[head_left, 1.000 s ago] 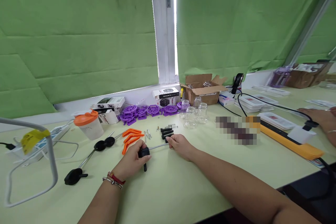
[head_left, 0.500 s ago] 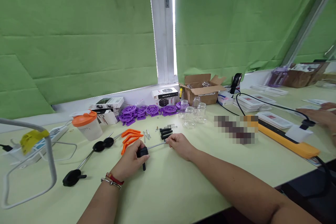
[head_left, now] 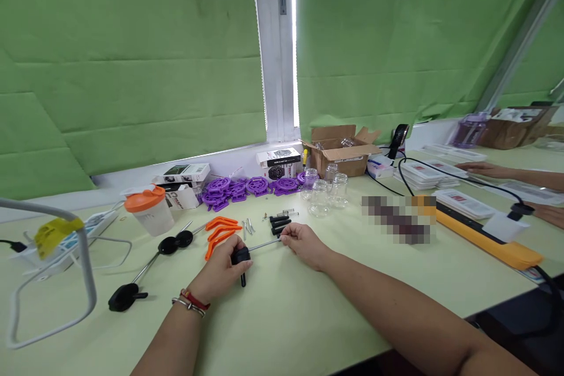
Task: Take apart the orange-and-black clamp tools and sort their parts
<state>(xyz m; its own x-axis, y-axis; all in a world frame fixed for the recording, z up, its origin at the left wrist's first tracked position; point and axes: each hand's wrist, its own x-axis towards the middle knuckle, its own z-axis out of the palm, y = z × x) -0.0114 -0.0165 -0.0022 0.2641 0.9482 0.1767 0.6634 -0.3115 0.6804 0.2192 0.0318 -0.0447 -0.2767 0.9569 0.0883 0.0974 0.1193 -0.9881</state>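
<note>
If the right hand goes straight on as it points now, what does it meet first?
Beyond the metal rod in the right hand, probably the nearest black cylinder; depth is unclear.

Assembly workshop (springs [head_left: 288, 213], purple parts [head_left: 257, 185])

Left fingers [head_left: 229, 247] curl inward while right fingers [head_left: 291, 235] pinch.

Free tabletop [head_left: 268, 323] between forearms [head_left: 176, 329], glass jars [head_left: 319, 195] beyond right hand [head_left: 305, 245]
</note>
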